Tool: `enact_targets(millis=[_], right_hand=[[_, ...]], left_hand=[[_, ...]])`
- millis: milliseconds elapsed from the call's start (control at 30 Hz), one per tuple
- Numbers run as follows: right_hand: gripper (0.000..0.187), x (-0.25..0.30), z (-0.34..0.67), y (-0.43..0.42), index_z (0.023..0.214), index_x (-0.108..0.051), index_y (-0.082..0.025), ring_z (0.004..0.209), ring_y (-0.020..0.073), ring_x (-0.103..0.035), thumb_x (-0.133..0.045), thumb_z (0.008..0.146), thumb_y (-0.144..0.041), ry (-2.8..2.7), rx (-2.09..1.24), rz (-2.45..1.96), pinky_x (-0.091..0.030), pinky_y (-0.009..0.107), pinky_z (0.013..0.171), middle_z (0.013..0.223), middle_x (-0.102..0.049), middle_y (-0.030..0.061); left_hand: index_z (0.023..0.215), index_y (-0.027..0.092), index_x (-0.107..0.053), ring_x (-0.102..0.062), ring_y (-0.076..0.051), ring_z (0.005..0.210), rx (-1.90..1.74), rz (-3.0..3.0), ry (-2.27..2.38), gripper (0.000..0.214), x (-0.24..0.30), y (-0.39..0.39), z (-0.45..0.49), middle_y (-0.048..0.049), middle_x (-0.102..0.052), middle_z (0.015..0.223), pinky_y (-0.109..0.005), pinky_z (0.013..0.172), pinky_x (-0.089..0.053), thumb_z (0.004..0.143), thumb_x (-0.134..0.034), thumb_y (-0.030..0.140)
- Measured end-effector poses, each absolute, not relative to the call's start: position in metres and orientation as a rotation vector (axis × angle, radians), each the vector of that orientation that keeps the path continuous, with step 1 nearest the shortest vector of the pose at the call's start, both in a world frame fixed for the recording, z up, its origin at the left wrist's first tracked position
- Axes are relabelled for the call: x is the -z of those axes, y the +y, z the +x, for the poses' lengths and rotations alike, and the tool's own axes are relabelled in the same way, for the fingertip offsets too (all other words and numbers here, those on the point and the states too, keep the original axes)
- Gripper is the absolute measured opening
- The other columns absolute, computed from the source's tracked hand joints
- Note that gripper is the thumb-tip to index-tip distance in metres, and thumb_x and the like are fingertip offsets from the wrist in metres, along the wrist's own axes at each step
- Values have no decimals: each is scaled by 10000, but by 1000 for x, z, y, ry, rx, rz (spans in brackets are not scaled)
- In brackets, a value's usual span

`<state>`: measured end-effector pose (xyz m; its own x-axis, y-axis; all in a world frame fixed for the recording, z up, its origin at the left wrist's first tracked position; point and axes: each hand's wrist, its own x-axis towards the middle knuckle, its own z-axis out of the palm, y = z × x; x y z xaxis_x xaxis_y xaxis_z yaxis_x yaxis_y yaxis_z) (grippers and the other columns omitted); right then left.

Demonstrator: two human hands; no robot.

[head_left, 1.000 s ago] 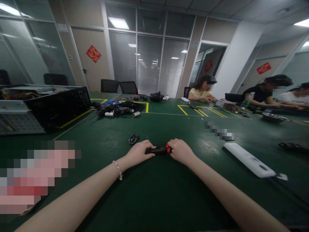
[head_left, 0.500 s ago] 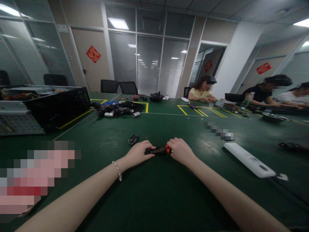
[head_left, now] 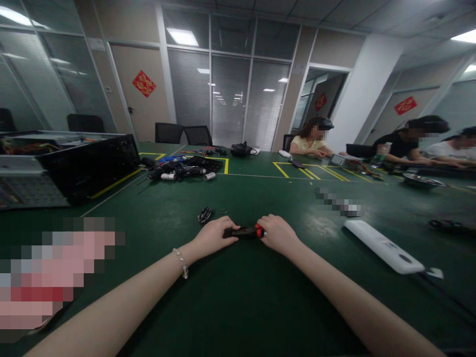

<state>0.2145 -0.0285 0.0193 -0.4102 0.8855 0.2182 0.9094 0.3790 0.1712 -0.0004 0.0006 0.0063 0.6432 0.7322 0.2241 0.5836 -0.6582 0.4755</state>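
Observation:
A small black tool with a red end (head_left: 245,231) lies across the green table (head_left: 238,297) between both my hands. My left hand (head_left: 212,236) is closed round its black left end. My right hand (head_left: 278,233) is closed on its red right end. A bead bracelet sits on my left wrist. A small black part (head_left: 205,214) lies on the table just beyond my left hand.
An open black computer case (head_left: 67,163) stands at the left. A heap of tools and cables (head_left: 182,168) lies further back. A white power strip (head_left: 383,246) lies to my right. Other people sit working at the far right side.

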Motion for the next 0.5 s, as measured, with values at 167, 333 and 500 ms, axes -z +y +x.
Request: enact_targets(millis=[167, 333, 500], right_hand=[[173, -19, 214, -28, 844, -575, -164, 739, 168, -495, -521, 686, -213, -2533, 445, -1650, -354, 270, 652, 826, -589, 50], [150, -20, 215, -27, 818, -568, -159, 736, 165, -485, -498, 685, -158, -2529, 505, -1596, -346, 268, 646, 818, -585, 47], [153, -18, 217, -26, 825, -567, -165, 739, 163, -485, -506, 685, -174, -2522, 460, -1602, -344, 263, 649, 819, -585, 44]], left_hand=[[984, 226, -559, -517, -154, 779, -564, 2503, 1048, 264, -8, 0, 0, -7, -524, 951, -251, 664, -399, 736, -564, 317], [993, 232, -557, -518, -153, 773, -563, 2493, 1051, 273, -8, 0, -1, -3, -521, 946, -252, 662, -399, 736, -560, 325], [999, 231, -553, -514, -155, 773, -561, 2490, 1047, 275, -8, 0, -1, -5, -518, 953, -253, 653, -400, 743, -553, 330]])
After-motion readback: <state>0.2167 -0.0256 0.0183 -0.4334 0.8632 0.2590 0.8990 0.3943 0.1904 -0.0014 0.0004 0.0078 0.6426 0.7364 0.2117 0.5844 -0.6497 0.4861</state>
